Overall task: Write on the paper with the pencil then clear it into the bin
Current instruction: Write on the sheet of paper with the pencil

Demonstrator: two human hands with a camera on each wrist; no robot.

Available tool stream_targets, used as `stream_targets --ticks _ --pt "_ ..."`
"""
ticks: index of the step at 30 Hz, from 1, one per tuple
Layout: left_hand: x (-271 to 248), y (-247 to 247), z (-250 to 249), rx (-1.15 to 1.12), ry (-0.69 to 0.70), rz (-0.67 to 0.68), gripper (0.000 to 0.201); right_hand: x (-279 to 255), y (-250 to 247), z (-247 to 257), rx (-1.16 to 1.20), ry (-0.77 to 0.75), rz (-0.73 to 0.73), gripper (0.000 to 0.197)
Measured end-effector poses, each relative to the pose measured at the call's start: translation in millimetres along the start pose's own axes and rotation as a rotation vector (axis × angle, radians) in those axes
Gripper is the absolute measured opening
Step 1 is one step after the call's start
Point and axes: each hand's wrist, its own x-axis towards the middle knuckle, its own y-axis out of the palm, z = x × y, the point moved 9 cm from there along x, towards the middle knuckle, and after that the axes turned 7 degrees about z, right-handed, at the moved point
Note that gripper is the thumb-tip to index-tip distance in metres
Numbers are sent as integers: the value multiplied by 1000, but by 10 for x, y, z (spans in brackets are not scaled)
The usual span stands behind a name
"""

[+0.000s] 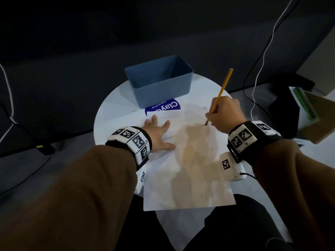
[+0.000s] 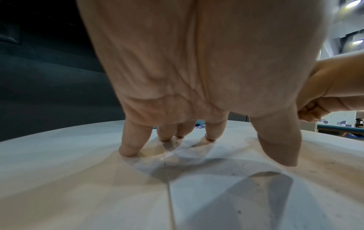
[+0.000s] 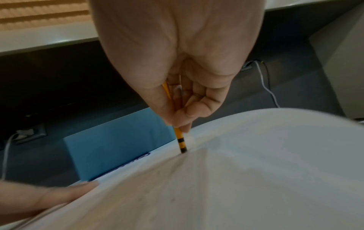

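A white sheet of paper [image 1: 190, 169] lies on the round white table [image 1: 112, 109]. My left hand [image 1: 157, 133] lies flat with spread, straight fingers [image 2: 135, 140] pressing the paper's left side. My right hand [image 1: 224, 113] pinches a yellow pencil [image 1: 222, 89] near its tip; the dark tip [image 3: 183, 150] touches the paper [image 3: 236, 179] near its far right part. An open blue bin [image 1: 159, 82] with nothing visible inside stands at the table's far edge, beyond both hands.
A blue label with white lettering [image 1: 163, 107] lies on the table between bin and paper. Cables [image 1: 261, 60] hang at the right over the dark floor. A box with green items [image 1: 308, 113] sits to the right of the table.
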Motion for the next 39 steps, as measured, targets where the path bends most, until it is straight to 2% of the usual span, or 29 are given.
stream_targets --ticks 2,4,9,14,18,21,28,31,34,36,39 --pt "-5 -5 -6 1 4 5 97 -19 -86 -66 1 32 -29 20" --pt "-8 -5 -11 2 5 9 97 -27 -72 -9 30 -1 -39 21" --pt "-24 -5 -17 0 1 5 96 -59 176 164 64 -62 67 22" --pt "-26 -2 -13 -4 -1 5 96 -56 -57 -50 1 -1 -10 21" --pt "-36 -12 -23 5 -1 15 96 -83 22 170 41 -106 -2 25" --pt "-47 -8 -16 10 -8 12 97 -109 178 301 47 -152 71 26" --pt "-49 -8 -20 9 -7 14 95 -118 -119 -62 -78 -37 19 22" --pt "-49 -16 -20 15 -8 16 96 -112 -161 10 -8 -68 -12 23" --pt "-54 -7 -21 14 -9 14 97 -130 -36 170 54 -104 44 22" --pt "-59 -3 -26 13 -8 13 97 -142 62 192 23 -107 94 22" --pt "-62 -9 -25 17 -10 13 96 -121 13 68 -15 -60 59 24"
